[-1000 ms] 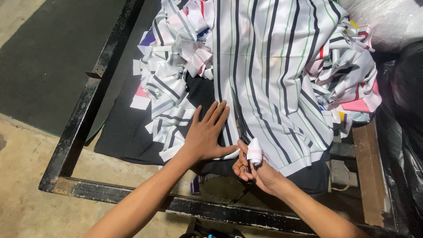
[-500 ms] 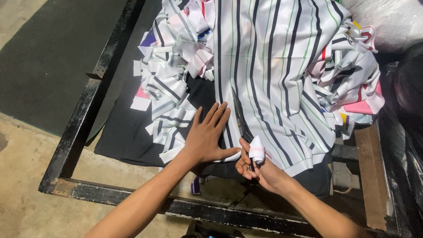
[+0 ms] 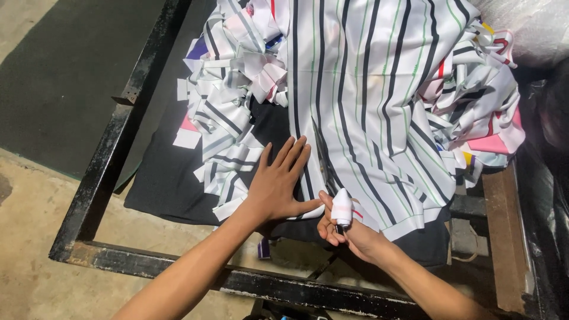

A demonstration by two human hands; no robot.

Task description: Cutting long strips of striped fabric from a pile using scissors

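Left hand (image 3: 277, 188) lies flat, fingers spread, on striped fabric (image 3: 361, 106); right hand (image 3: 347, 228), just beside, pinches its lower edge, one finger wrapped in white.

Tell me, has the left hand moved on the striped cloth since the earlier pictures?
No, hardly at all. The left hand lies flat at the same lower edge of the striped cloth, just as far from the black metal frame.

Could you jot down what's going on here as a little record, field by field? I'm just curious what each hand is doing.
Left hand: left hand lies flat, fingers spread, on the striped fabric
Right hand: right hand has its grip on a small dark tool at the fabric's near edge; a white wrap covers one finger
Beside the hands: pile of fabric scraps
Underneath: black cloth over a black metal frame
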